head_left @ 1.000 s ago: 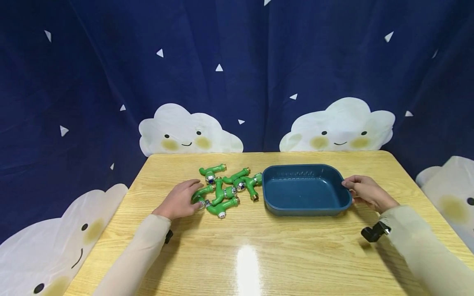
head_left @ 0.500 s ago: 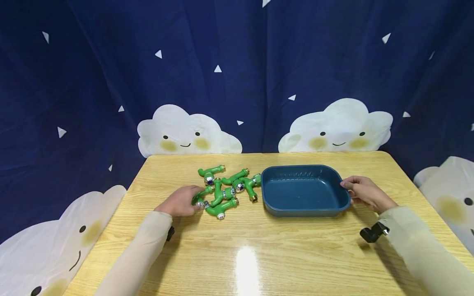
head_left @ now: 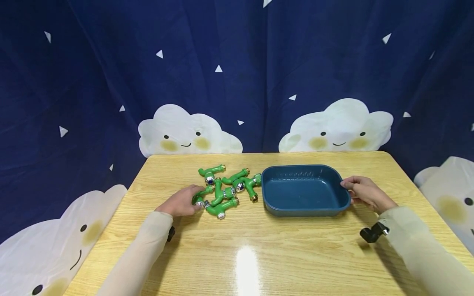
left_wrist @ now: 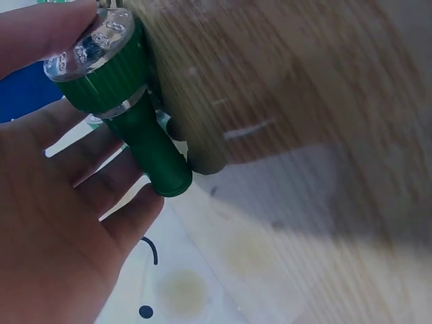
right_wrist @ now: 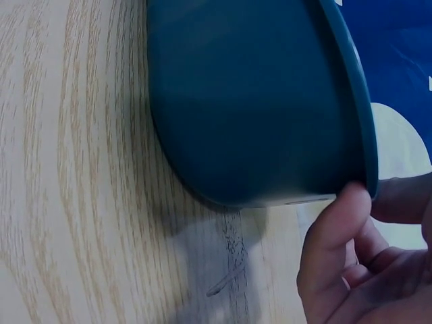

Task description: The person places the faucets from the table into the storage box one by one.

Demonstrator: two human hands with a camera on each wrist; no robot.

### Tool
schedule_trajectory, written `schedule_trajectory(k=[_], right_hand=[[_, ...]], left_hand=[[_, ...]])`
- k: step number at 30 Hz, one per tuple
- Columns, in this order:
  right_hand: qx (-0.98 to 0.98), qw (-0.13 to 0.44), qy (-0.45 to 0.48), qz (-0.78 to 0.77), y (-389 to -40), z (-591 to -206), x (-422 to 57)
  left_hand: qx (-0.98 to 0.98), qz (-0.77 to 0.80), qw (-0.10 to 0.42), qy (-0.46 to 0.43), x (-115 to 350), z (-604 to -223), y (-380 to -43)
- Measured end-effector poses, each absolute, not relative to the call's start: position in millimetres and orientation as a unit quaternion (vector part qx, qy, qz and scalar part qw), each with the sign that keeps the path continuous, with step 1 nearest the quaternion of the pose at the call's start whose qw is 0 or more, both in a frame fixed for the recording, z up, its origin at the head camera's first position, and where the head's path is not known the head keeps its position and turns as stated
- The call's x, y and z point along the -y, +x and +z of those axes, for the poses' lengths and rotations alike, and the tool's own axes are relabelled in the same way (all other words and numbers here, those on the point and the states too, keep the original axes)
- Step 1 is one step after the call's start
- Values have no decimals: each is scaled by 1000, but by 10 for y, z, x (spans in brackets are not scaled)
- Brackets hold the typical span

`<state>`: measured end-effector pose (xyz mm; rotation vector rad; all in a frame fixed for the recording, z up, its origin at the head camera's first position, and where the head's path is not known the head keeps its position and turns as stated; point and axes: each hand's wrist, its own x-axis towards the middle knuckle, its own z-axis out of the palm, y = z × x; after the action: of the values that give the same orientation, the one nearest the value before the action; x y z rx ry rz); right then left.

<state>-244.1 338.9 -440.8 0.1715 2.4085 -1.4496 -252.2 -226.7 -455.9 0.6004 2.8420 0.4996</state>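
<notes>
Toward the left of the table in the head view, my left hand [head_left: 180, 201] grips a green plastic tap [head_left: 198, 199]. The left wrist view shows the thumb on the chrome end of the tap's ribbed green knob [left_wrist: 104, 84], with the fingers behind its body. Several more green taps [head_left: 222, 193] with brass-coloured threaded ends lie in a cluster just right of that hand. My right hand [head_left: 366, 192] pinches the right-end rim of a dark blue rectangular tub [head_left: 307, 212]. Close up in the right wrist view, thumb and fingers [right_wrist: 351, 209] meet at the tub's rim.
Everything rests on a light wooden table [head_left: 207, 255], with a bright reflection near its front. One tap [head_left: 255, 180] lies right beside the tub's left wall. A navy curtain [head_left: 252, 74] with clouds and triangles hangs behind the table.
My left hand has lowered slightly and its fingers have drawn in around the tap. The right hand and the tub have stayed in place.
</notes>
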Motion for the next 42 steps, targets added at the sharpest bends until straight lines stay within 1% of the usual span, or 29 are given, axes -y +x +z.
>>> schedule_trajectory(k=[11,19,27,32,42], right_hand=[[-843,164,67,-507,-2436,-4428,-3391],[-834,177,65,-519,-2454,-4444,-3424],[-829,191,65,-522,-2454,-4434,-3411],[-828,193,66,-522,-2456,-4431,-3403],[-827,197,68,-522,-2463,-4431,-3409]], left_hand=[[-961,167,106,194,2240,-4582,-2522],[-954,206,116,186,2234,-4570,-2522],[-953,206,125,186,2246,-4558,-2541],[-951,205,125,194,2256,-4560,-2558],[-953,200,111,196,2275,-4591,-2567]])
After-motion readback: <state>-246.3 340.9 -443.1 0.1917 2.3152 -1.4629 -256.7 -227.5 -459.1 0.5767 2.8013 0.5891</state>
